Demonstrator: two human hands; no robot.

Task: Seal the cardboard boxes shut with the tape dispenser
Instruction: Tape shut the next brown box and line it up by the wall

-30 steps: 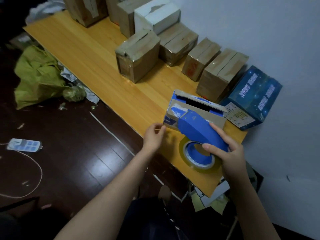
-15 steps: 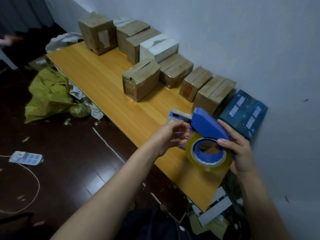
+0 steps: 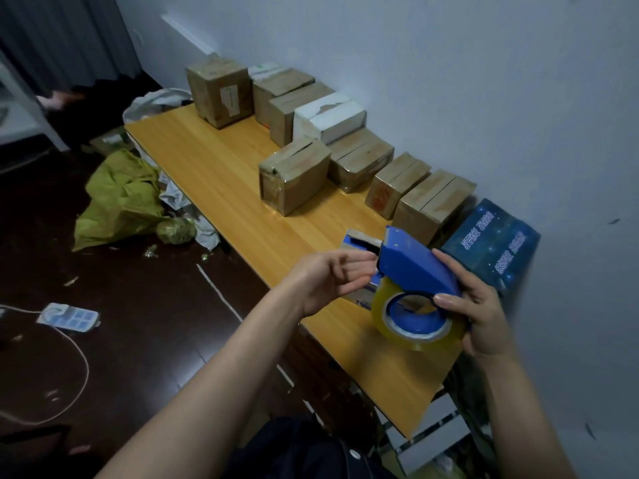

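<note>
Just above the near end of the table (image 3: pixel 224 174), we hold the blue tape dispenser (image 3: pixel 415 267) in the air, its yellowish tape roll (image 3: pixel 387 319) hanging low. Our right hand (image 3: pixel 484 312) grips it from behind, fingers wrapped over body and roll, likely to steady it. Our left hand (image 3: pixel 325 281) reaches its fingertips to the dispenser's mouth, probably seeking the tape end; whether it pinches tape we cannot tell. Behind, partly hidden, sits a small box (image 3: pixel 359 240) with a gap at its top, seemingly next for sealing. Brown cardboard boxes (image 3: pixel 359 160) line the wall (image 3: pixel 449 81) beyond.
</note>
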